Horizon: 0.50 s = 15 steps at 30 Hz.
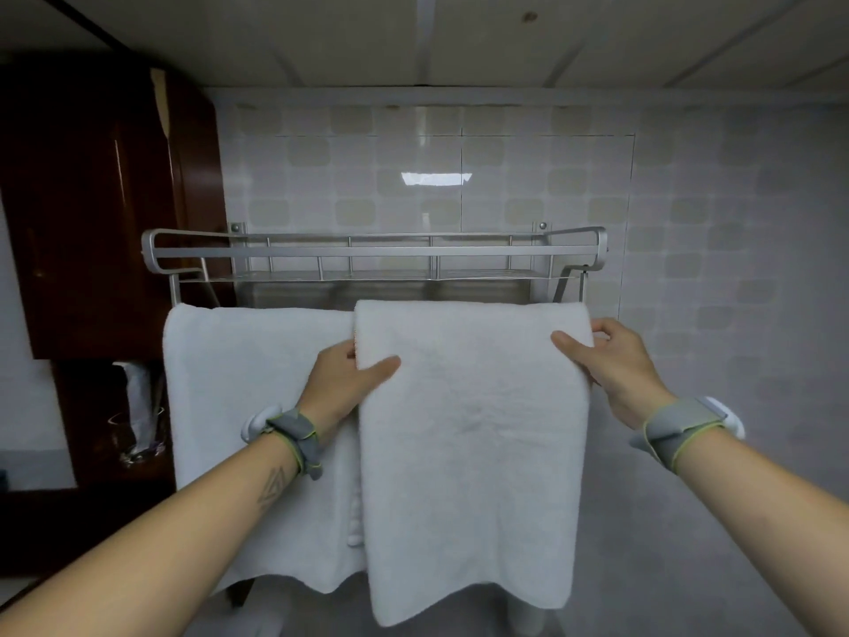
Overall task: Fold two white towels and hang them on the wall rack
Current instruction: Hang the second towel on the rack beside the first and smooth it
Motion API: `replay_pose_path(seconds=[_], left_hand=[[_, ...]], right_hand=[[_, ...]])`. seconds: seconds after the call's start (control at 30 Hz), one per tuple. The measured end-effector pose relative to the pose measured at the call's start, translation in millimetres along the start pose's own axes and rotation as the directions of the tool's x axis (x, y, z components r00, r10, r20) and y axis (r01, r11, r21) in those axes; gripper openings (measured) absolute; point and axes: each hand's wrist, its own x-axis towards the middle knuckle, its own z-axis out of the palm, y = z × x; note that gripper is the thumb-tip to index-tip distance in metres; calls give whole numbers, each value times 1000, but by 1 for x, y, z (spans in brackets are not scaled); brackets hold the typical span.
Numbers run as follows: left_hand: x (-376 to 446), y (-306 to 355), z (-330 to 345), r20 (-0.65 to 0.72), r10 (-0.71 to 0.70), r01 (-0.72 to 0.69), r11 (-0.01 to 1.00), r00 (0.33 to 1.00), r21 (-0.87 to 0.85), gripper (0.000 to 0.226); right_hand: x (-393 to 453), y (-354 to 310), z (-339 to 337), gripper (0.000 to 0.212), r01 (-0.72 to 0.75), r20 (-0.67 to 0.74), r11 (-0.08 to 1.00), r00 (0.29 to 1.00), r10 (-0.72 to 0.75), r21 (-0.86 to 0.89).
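Two folded white towels hang side by side over the bar of the silver wall rack [376,252]. The left towel [248,416] drapes freely, partly behind my left arm. The right towel [473,443] overlaps its edge slightly and hangs a little lower. My left hand [342,383] pinches the right towel's left edge near the top, thumb in front and fingers behind. My right hand [611,365] holds its right edge at the same height, thumb on the front face, fingers curled behind the fold.
The rack's upper shelf holds nothing and is fixed to a tiled wall [712,213]. A dark wooden cabinet [92,200] stands at the left, with a glass tumbler [138,434] holding wrapped items on a ledge below it.
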Motion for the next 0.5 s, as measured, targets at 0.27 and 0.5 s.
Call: replay_pose_path(seconds=[0.27,0.5], left_hand=[[-22,-77,-12,382,-316,195,926,868,324,52],[-36,-124,-20,396,-462,100,741,794,664,46]], right_hand=[[-29,58,-10,54,-244,339,961,900,274,-128],[-50,107,-17,64,-324,392,893,813,431,-311]])
